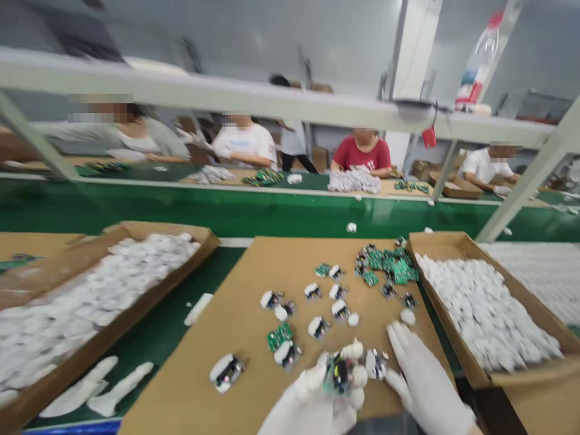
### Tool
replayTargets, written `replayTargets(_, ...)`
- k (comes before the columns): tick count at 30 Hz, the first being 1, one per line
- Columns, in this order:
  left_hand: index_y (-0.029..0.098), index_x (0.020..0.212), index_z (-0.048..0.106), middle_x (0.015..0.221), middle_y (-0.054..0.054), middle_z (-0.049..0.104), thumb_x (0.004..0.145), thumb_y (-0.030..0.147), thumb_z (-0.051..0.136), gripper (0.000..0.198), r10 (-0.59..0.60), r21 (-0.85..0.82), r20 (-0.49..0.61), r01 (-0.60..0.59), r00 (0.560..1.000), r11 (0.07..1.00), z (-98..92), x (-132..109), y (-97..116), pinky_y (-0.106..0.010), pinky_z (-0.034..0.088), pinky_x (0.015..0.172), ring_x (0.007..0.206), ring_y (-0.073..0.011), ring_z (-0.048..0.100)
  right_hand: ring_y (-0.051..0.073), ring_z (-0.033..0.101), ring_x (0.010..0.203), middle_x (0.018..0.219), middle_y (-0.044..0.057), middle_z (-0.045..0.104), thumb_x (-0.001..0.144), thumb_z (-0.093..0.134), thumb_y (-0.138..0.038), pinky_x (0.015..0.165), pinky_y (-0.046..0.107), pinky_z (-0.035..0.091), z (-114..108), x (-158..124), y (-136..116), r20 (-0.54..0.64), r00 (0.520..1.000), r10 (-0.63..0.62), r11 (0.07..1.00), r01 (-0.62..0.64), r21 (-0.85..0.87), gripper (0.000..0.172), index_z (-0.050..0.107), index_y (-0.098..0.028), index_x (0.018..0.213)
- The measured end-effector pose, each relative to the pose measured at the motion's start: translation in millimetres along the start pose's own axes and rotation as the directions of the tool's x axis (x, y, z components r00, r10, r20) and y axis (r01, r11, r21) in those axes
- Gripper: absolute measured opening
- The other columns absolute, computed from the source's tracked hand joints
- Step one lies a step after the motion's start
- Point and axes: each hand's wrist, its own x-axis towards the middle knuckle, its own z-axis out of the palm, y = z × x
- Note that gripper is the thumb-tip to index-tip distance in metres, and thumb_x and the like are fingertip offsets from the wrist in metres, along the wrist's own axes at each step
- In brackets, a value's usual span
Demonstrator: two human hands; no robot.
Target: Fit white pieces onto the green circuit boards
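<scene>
My left hand, in a white glove, is closed around a small circuit board part with a white shell, held low at the front of the brown cardboard sheet. My right hand, also gloved, lies flat with fingers stretched out, just right of the held part and near a similar white-shelled piece. Several more small assemblies lie scattered on the cardboard. A pile of green circuit boards sits at its far right.
Cardboard trays of white plastic shells stand at left and right. A green conveyor belt runs across beyond them. Several other people sit working on its far side. A bottle stands on the overhead shelf.
</scene>
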Motion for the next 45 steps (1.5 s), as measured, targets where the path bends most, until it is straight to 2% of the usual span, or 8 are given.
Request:
replayTargets(6, 0.019, 0.103, 0.077, 0.104, -0.009, 0.075, 0.066, 0.025, 0.083, 0.038, -0.078, -0.184, -0.108, 0.057, 0.991, 0.981, 5.8, -5, 1, -0.029, 0.055, 0.078, 0.081, -0.0198, 0.067, 0.029, 0.042, 0.141, 0.154, 0.011, 0.042, 0.095, 0.051, -0.026, 0.11, 0.048, 0.047, -48, -68, 10, 0.311, 0.95, 0.024, 0.99, 0.021, -0.14, 0.068, 0.022, -0.018, 0.156)
replayTargets(12, 0.021, 0.098, 0.079, 0.112, -0.009, 0.074, 0.073, 0.028, 0.081, 0.026, 0.008, -0.164, -0.04, -0.014, 0.999, 0.986, 3.3, -3, -17, -0.036, 0.056, 0.087, 0.094, -0.0269, 0.069, 0.033, 0.043, 0.139, 0.151, 0.016, 0.045, 0.094, 0.054, -0.032, 0.11, 0.052, 0.046, -36, -26, 2, 0.377, 0.925, -0.051, 0.986, 0.106, -0.125, 0.062, 0.038, -0.006, 0.148)
replayTargets(21, 0.029, 0.116, 0.073, 0.119, -0.007, 0.072, 0.079, 0.032, 0.077, 0.037, -0.019, -0.032, 0.095, 0.022, 0.995, 0.999, -2.1, -1, -30, -0.032, 0.056, 0.086, 0.101, -0.0288, 0.071, 0.032, 0.05, 0.134, 0.147, 0.013, 0.051, 0.097, 0.044, -0.019, 0.107, 0.05, 0.049, -59, -74, 12, 0.293, 0.956, -0.001, 0.978, 0.063, -0.201, 0.053, 0.036, -0.011, 0.149)
replayTargets(27, 0.023, 0.118, 0.073, 0.123, -0.01, 0.071, 0.081, 0.031, 0.075, 0.037, 0.009, -0.057, 0.127, -0.002, 0.992, 0.998, 10.7, -9, -31, -0.034, 0.052, 0.101, 0.112, -0.0283, 0.067, 0.036, 0.048, 0.134, 0.143, 0.016, 0.055, 0.088, 0.042, 0.002, 0.108, 0.053, 0.046, -39, -30, 8, 0.29, 0.957, -0.029, 0.981, 0.083, -0.176, 0.053, 0.05, -0.006, 0.14)
replayTargets(31, 0.027, 0.114, 0.075, 0.118, -0.007, 0.073, 0.08, 0.034, 0.077, 0.034, 0.069, -0.012, 0.057, -0.068, 0.996, 0.998, 14.6, -13, -35, -0.034, 0.054, 0.099, 0.106, -0.0258, 0.07, 0.034, 0.057, 0.122, 0.127, 0.016, 0.064, 0.094, 0.045, -0.008, 0.1, 0.051, 0.052, -46, -25, -5, 0.083, 0.991, 0.106, 0.992, -0.112, 0.066, 0.039, 0.062, -0.014, 0.129)
replayTargets(34, 0.029, 0.112, 0.076, 0.114, -0.005, 0.074, 0.077, 0.039, 0.079, 0.036, 0.087, 0.1, -0.012, -0.085, 0.996, 0.991, 17.0, -10, -40, -0.034, 0.055, 0.096, 0.1, -0.0246, 0.071, 0.019, 0.067, 0.093, 0.106, 0.007, 0.067, 0.098, 0.049, -0.02, 0.083, 0.033, 0.059, -69, -38, -34, 0.07, 0.953, 0.295, 0.821, -0.29, 0.491, 0.038, 0.059, -0.028, 0.134)
replayTargets(39, 0.024, 0.115, 0.075, 0.108, -0.01, 0.076, 0.074, 0.052, 0.078, 0.05, 0.14, 0.516, -0.177, -0.029, 0.974, 0.856, 20.8, -5, -47, -0.028, 0.057, 0.084, 0.098, -0.0255, 0.07, 0.012, 0.07, 0.076, 0.084, -0.002, 0.072, 0.087, 0.072, -0.029, 0.072, 0.022, 0.059, -86, -36, -85, 0.28, 0.777, 0.563, 0.239, -0.478, 0.845, 0.026, 0.067, -0.03, 0.112)
replayTargets(45, 0.022, 0.115, 0.074, 0.112, -0.01, 0.076, 0.075, 0.053, 0.075, 0.051, 0.235, 0.715, -0.227, -0.002, 0.945, 0.7, 21.5, -9, -49, -0.029, 0.06, 0.081, 0.103, -0.0289, 0.069, 0.007, 0.059, 0.055, 0.088, 0.002, 0.071, 0.084, 0.074, -0.032, 0.048, 0.018, 0.049, -82, -21, -95, 0.359, 0.715, 0.6, 0.028, -0.466, 0.884, 0.012, 0.069, -0.021, 0.086)
